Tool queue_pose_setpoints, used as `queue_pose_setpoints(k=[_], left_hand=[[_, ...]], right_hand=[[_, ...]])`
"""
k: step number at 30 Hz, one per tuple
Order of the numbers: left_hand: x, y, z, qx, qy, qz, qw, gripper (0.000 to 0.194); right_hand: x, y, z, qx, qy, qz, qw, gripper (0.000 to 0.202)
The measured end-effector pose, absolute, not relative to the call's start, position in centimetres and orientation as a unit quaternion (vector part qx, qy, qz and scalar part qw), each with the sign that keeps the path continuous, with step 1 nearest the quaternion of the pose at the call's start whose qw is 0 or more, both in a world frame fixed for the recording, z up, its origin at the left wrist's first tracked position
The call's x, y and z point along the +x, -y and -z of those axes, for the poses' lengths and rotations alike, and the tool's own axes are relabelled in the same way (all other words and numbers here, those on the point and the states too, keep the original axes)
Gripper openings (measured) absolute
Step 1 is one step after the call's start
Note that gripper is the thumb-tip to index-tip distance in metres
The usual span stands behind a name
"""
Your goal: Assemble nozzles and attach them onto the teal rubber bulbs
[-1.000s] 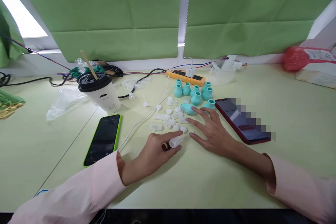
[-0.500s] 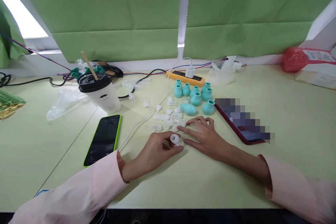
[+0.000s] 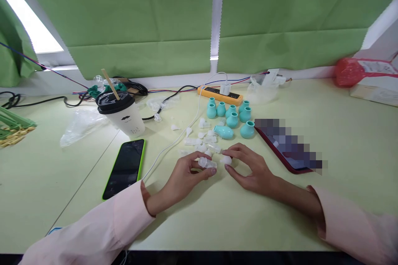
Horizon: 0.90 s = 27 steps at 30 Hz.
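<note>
Between the thumb and fingers of my left hand is a clear plastic tube, lying nearly sideways with its flanged end to the left. My right hand pinches a small white rounded plastic piece, its narrow tip pointing left at the tube. The two pieces are apart. Just beyond my hands lies a loose group of clear tubes and small white pieces. Behind them several turquoise rubber bulbs stand with their openings up, and one turquoise bulb lies on its side.
A phone with a green edge and a lidded paper cup are at left. On the right lies a phone in a dark red case. A white cable runs to an orange power strip at the back.
My right hand has picked up a white rounded piece from the group and drawn back with it. In my left hand the tube has turned from facing me to lying sideways.
</note>
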<state>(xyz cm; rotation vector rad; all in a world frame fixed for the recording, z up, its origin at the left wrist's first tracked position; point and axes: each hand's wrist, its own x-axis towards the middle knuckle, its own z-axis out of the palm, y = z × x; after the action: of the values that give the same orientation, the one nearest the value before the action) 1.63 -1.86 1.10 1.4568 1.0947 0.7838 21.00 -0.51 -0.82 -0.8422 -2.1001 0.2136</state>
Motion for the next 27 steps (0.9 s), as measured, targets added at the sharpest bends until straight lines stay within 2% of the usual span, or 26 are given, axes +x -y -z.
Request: queue_pose_setpoints(k=[4, 8, 12, 16, 20, 23, 27], left_hand=[[1.6, 1.8, -1.0, 0.635, -0.472, -0.333, 0.513, 0.027], [1.6, 1.9, -0.8, 0.663, -0.471, -0.317, 0.489, 0.023], [1.7, 2.1, -1.2, 0.658, -0.479, -0.323, 0.483, 0.027], [1.6, 2.0, -1.3, 0.641, -0.456, -0.346, 0.511, 0.026], [1.5, 1.8, -1.1, 0.620, -0.448, -0.350, 0.541, 0.034], [1.5, 1.9, -1.2, 0.613, -0.451, -0.351, 0.546, 0.042], [1.5, 2.4, -2.1, 0.640, -0.457, -0.349, 0.510, 0.037]], right_hand=[[20.9, 1.0, 0.1, -0.328, 0.817, -0.137, 0.455, 0.022], [21.0, 0.6, 0.2, -0.350, 0.820, -0.133, 0.432, 0.016], [21.3, -0.7, 0.9, -0.400, 0.848, -0.073, 0.341, 0.015], [21.5, -2.3, 0.6, -0.425, 0.842, 0.017, 0.333, 0.030], [21.2, -4.1, 0.1, -0.471, 0.835, 0.141, 0.247, 0.031], [21.0, -5.1, 0.3, -0.486, 0.831, 0.163, 0.215, 0.032], [20.9, -5.2, 0.0, -0.494, 0.826, 0.176, 0.206, 0.032]])
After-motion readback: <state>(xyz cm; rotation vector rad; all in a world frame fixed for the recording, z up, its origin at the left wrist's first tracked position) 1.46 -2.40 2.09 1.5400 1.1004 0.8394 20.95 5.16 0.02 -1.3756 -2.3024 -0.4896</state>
